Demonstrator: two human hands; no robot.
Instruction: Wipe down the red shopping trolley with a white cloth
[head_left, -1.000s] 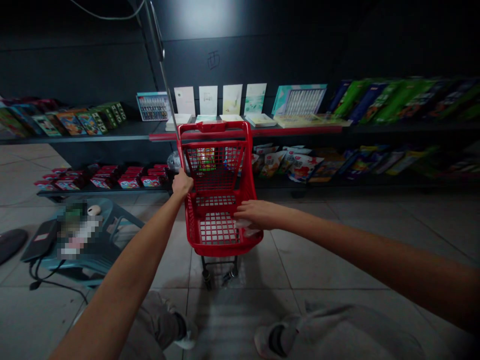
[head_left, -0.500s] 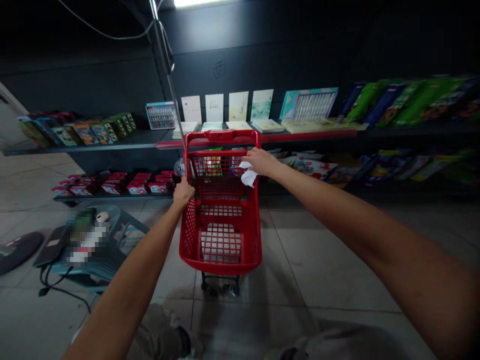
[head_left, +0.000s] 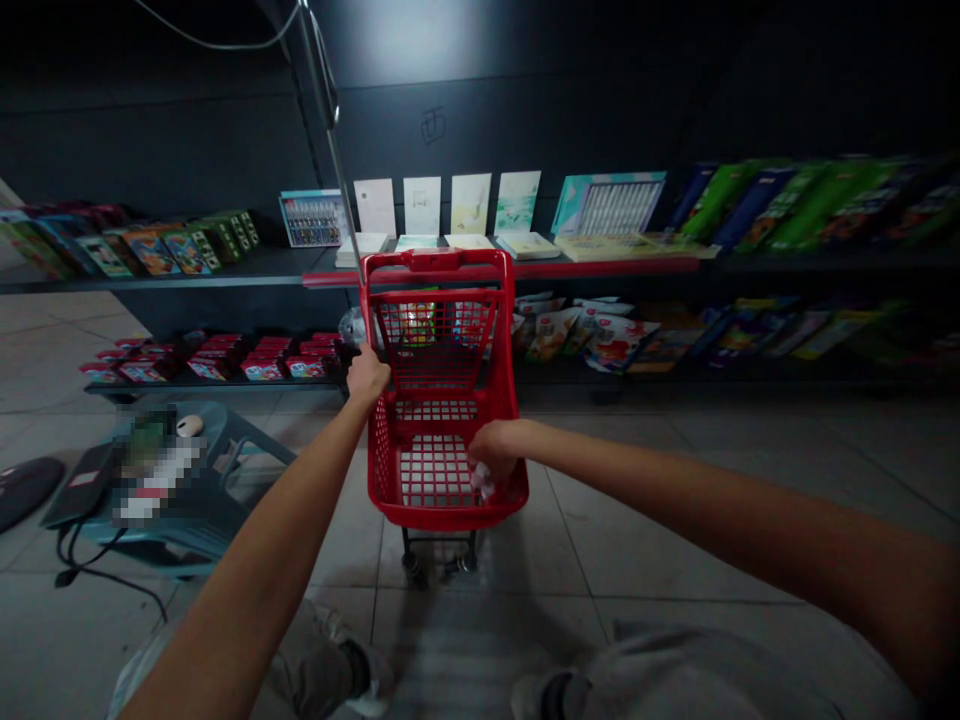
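A small red wire-mesh shopping cart on black wheels stands in front of me. My left hand grips the left side of its rim. My right hand is down at the near right corner of the basket. A crumpled white cloth is held in those fingers, pressed against the red mesh. The hand hides part of that corner.
Dark shelves hold boxed toys, cards and colourful packets. A thin metal pole rises behind the cart. A teal plastic stool with a blurred object on it stands left, near a black cable. Grey tiles cover the floor.
My right hand with the cloth has come back from the cart's far rim to its near right corner, after reaching there half a second ago. My left hand stays on the rim.
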